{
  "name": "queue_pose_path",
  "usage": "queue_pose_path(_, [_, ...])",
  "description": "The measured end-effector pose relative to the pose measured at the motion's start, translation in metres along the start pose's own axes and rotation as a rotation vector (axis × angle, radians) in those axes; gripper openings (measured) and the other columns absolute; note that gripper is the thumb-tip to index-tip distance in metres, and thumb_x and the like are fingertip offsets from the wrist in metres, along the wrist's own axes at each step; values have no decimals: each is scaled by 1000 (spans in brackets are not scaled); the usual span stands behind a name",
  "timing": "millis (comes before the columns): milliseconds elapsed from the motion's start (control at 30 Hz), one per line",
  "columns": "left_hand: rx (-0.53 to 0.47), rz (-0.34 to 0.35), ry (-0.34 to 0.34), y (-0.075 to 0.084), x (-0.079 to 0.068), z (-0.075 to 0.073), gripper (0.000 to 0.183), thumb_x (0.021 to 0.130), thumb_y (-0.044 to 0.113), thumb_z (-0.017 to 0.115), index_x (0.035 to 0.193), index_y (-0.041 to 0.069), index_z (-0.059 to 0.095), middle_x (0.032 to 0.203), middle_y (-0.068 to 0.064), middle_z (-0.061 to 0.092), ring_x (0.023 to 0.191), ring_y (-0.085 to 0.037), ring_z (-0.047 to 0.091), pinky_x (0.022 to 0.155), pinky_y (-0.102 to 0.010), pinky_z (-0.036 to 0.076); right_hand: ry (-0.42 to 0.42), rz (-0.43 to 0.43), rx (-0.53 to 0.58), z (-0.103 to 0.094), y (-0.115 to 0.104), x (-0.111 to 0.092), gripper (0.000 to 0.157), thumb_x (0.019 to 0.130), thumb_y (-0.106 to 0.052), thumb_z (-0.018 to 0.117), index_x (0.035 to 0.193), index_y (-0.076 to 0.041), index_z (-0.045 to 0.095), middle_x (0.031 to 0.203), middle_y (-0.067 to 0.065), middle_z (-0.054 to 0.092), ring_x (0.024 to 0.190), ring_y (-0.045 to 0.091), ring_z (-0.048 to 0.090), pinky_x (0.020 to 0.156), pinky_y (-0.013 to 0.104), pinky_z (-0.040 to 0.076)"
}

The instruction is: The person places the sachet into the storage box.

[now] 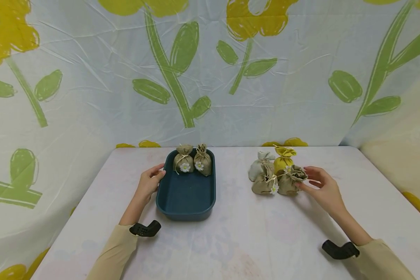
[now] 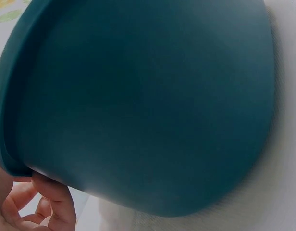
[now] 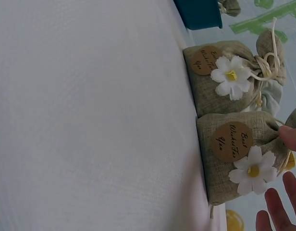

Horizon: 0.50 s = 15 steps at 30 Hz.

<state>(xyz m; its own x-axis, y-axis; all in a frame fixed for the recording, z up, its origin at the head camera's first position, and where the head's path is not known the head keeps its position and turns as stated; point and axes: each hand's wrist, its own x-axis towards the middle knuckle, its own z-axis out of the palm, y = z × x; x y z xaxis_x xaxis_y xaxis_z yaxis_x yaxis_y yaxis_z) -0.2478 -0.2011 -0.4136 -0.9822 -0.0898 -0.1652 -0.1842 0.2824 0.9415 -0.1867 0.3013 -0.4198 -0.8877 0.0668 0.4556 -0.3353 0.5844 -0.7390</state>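
Observation:
My left hand (image 1: 150, 182) grips the left rim of a dark teal plastic tray (image 1: 186, 214); in the left wrist view its fingers (image 2: 54, 192) curl at the rim. Two brown burlap drawstring sachets (image 1: 183, 158) with white flowers stand in the tray's far end. At the right, my right hand (image 1: 323, 190) pinches the gathered neck of another burlap sachet (image 3: 229, 156), thumb at the front, index finger partly hidden behind the ruffle. That sachet stands upright on the table, showing a round tag and a white flower.
Around the held sachet stand another burlap sachet (image 1: 263, 182), a yellow sachet (image 1: 283, 157) and a pale grey one (image 1: 257, 168), close together. A white cloth (image 1: 231, 241) covers the table. Behind it hangs a flower-printed sheet (image 1: 283, 109).

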Motion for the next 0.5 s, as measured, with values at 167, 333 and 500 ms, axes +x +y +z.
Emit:
queue_pose_path(167, [4,8,-3,0,0,1,42,100,21,52,141,12,49,110,-9,51,81,-13,52,57,-21,42,-20,-7,24,1,2,0,51,77,1,76,122,7,54,106,-35,53,96,-19,51,80,4,43])
queue_pose_path(333, [2,10,-1,0,0,2,41,100,20,51,141,13,50,108,-7,51,78,-12,51,57,-21,42,-41,1,38,4,3,3,50,78,-1,76,122,6,54,106,-34,53,96,-18,51,81,4,44])
queue_pose_path(500, [10,0,-2,1,0,0,42,100,21,51,142,14,49,107,-6,51,79,-11,50,59,-21,42,-64,10,42,6,6,6,51,78,0,76,122,8,53,104,-34,53,96,-18,51,80,5,45])
